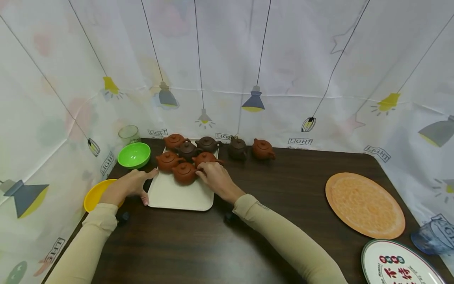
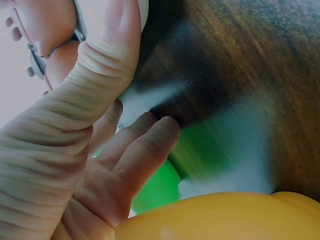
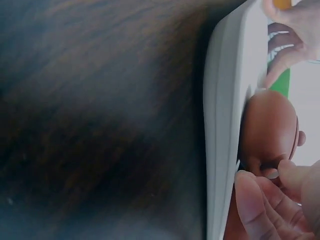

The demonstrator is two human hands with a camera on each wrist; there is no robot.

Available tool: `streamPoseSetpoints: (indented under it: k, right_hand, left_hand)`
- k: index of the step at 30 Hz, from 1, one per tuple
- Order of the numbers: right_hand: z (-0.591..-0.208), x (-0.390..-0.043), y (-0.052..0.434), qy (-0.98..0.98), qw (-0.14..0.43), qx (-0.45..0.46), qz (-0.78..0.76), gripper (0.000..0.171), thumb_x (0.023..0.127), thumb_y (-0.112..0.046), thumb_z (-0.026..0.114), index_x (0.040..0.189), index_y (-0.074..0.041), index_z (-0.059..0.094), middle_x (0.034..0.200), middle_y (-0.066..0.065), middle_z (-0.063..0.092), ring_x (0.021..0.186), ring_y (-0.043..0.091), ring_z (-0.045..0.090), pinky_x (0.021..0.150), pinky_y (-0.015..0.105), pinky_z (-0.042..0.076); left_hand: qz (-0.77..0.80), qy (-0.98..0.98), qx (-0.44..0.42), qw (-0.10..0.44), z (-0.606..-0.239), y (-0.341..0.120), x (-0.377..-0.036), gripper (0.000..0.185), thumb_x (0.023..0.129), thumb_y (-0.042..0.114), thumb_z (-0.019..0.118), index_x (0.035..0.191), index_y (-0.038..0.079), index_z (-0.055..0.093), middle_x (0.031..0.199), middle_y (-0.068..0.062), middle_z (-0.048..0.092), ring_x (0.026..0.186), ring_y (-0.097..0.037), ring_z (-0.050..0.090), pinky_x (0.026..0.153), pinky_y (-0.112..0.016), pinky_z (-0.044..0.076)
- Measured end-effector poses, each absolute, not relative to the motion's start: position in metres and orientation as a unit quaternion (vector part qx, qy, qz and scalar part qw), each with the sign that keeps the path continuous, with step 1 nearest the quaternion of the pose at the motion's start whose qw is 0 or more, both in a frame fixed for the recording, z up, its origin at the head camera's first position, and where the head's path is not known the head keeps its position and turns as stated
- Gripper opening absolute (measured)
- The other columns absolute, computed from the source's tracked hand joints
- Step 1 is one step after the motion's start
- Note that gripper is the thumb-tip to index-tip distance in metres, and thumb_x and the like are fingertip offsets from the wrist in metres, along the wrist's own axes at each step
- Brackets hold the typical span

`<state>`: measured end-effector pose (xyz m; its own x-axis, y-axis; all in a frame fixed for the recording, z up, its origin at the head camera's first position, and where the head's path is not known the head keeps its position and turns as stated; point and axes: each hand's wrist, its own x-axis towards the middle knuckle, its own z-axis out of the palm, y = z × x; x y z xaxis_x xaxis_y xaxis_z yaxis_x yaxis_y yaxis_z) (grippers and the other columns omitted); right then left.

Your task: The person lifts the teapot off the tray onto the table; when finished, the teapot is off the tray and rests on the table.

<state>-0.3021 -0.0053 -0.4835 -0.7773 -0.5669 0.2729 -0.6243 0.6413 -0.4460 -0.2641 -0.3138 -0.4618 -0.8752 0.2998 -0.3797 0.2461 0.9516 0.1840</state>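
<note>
My right hand (image 1: pixel 217 179) pinches the handle of a reddish-brown clay teapot (image 1: pixel 183 175), the one closest to me on a white tray (image 1: pixel 181 199). In the right wrist view, thumb and fingers meet at the handle of this teapot (image 3: pixel 270 125), which sits low over the tray. My left hand (image 1: pixel 129 185) is spread along the tray's left edge, its thumb right at the rim and the other fingers extended. Behind the pinched teapot stand more reddish teapots (image 1: pixel 168 161) and two dark brown teapots (image 1: pixel 188 150), close together on the tray's far half.
Right of the tray stand a dark teapot (image 1: pixel 237 149) and a reddish one (image 1: pixel 262 150). A green bowl (image 1: pixel 134 155), a yellow bowl (image 1: pixel 95 195) and a glass (image 1: pixel 129 135) are at the left. Far right are a round tan mat (image 1: pixel 365 205), a printed plate (image 1: pixel 400 262) and a blue glass (image 1: pixel 434 236).
</note>
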Motion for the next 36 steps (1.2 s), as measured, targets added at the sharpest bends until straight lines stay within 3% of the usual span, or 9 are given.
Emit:
streamPoseSetpoints:
  k: [6,9,13,16,22,28,36]
  right_hand:
    - [-0.483,-0.304,-0.008,-0.897,0.096,0.374,0.213,0.026,0.108,-0.016,0.064,0.086,-0.004,0.071,0.078,0.012,0.067,0.071,0.023,0.068,0.060,0.028,0.050]
    - [-0.480,-0.302,-0.006,-0.888,0.129,0.391,0.203,0.030,0.108,-0.013,0.063,0.079,-0.006,0.066,0.070,0.010,0.061,0.064,0.021,0.062,0.058,0.025,0.045]
    - [-0.466,-0.299,0.006,-0.871,0.157,0.403,0.235,0.024,0.107,-0.008,0.064,0.085,-0.003,0.070,0.071,0.009,0.061,0.061,0.017,0.058,0.057,0.023,0.042]
    - [-0.450,-0.300,0.025,-0.862,0.175,0.400,0.257,0.016,0.106,-0.005,0.064,0.094,0.000,0.075,0.075,0.010,0.065,0.063,0.016,0.061,0.057,0.023,0.047]
    - [-0.427,-0.313,0.089,-0.866,0.226,0.366,0.254,0.015,0.106,-0.004,0.065,0.096,0.001,0.075,0.076,0.012,0.065,0.065,0.022,0.067,0.060,0.033,0.057]
    - [-0.419,-0.334,0.173,-0.884,0.268,0.302,0.236,0.016,0.105,-0.003,0.065,0.098,0.007,0.075,0.082,0.022,0.072,0.068,0.032,0.069,0.063,0.045,0.058]
    - [-0.445,-0.352,0.260,-0.934,0.244,0.186,0.182,0.024,0.107,-0.002,0.060,0.090,0.009,0.073,0.076,0.025,0.071,0.069,0.041,0.068,0.066,0.053,0.056]
  left_hand:
    - [0.059,0.966,0.145,0.204,-0.460,-0.313,-0.262,0.121,0.071,0.039,0.098,0.165,-0.001,0.034,0.082,-0.004,0.064,0.076,-0.022,0.050,0.082,-0.037,0.050]
    - [0.061,0.966,0.138,0.210,-0.459,-0.313,-0.260,0.121,0.072,0.039,0.098,0.166,-0.001,0.033,0.076,-0.001,0.056,0.073,-0.021,0.049,0.079,-0.035,0.048]
    - [0.066,0.966,0.123,0.218,-0.458,-0.311,-0.258,0.121,0.072,0.038,0.097,0.167,0.000,0.031,0.071,0.001,0.041,0.067,-0.019,0.045,0.073,-0.031,0.045]
    - [0.068,0.965,0.120,0.222,-0.457,-0.309,-0.258,0.121,0.073,0.038,0.097,0.167,0.001,0.031,0.070,0.001,0.038,0.065,-0.018,0.043,0.069,-0.031,0.044]
    - [0.075,0.965,0.136,0.213,-0.457,-0.308,-0.258,0.122,0.073,0.037,0.097,0.167,-0.001,0.030,0.070,0.002,0.039,0.066,-0.018,0.042,0.071,-0.031,0.043]
    - [0.077,0.964,0.140,0.212,-0.459,-0.311,-0.259,0.123,0.072,0.038,0.097,0.167,-0.001,0.029,0.074,-0.001,0.049,0.074,-0.022,0.047,0.080,-0.036,0.047]
    - [0.080,0.962,0.128,0.228,-0.457,-0.311,-0.258,0.125,0.071,0.039,0.097,0.167,0.000,0.028,0.086,-0.004,0.062,0.084,-0.026,0.052,0.083,-0.039,0.048]
